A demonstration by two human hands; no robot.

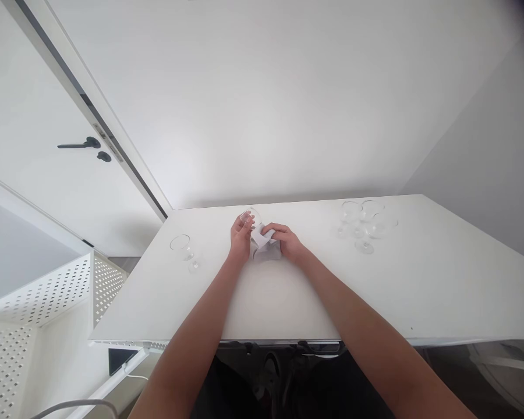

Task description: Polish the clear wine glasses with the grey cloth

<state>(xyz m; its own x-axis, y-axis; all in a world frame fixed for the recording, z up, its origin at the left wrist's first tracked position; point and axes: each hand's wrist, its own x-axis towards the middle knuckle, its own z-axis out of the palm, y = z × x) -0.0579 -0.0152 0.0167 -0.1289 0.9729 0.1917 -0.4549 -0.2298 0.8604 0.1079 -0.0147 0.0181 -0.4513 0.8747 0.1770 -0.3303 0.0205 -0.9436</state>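
Note:
My left hand [240, 237] is wrapped round a clear stemmed glass [252, 216] over the middle of the white table [288, 291]. A grey cloth [266, 247] is bunched against the glass, and my right hand [288, 241] is closed on it. Both hands meet at the cloth. Most of the glass's lower part is hidden by my fingers and the cloth.
One clear stemmed glass [184, 249] stands on the table to the left. Three more glasses [367, 224] stand together at the back right. A white door with a black handle [81, 144] is at the left, with a perforated white shelf [48, 291] below it.

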